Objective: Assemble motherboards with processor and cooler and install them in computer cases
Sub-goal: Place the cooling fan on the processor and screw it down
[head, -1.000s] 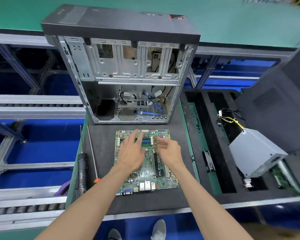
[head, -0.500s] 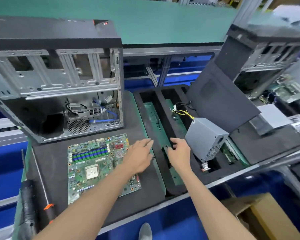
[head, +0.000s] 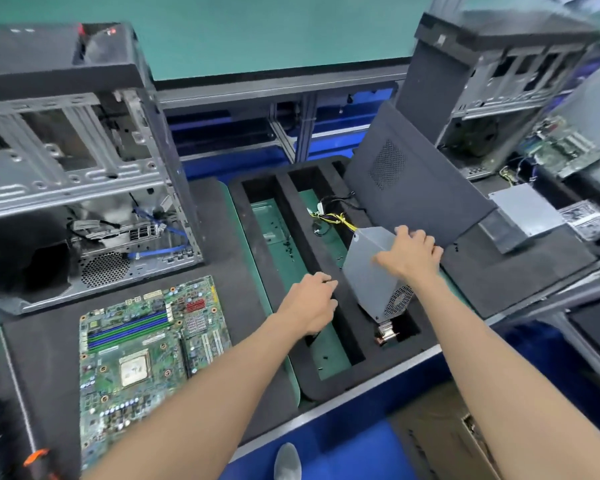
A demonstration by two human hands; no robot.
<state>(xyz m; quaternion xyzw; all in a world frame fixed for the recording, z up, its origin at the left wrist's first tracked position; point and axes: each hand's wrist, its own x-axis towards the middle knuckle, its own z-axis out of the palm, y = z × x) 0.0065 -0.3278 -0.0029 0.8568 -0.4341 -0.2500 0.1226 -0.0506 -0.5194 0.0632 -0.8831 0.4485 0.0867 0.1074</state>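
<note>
At far left an open computer case stands on the black foam mat, its open side facing the worker, presumably so a board can go straight in. Loose cables, one of them blue, hang inside it.

Just in front of the case the motherboard lies flat on the mat, component side up, with the processor socket exposed. No cooler appears on it, so the assembly step reads as unfinished. Neither hand touches the board; it lies well to the left of both.

To its right, the left hand hangs over the near slot of the black foam tray, fingers curled downward. Whether it holds one of the small dark parts scattered on the green slot floor cannot be determined.

Further right, the right hand grips the top edge of the grey power supply, fingers wrapped over its far side. The unit sits tilted in the second slot, its yellow and black wires trailing behind. The grip suggests it is about to be lifted or shifted, possibly to reach parts beneath.

At far right stands a second case, blurred.
</note>
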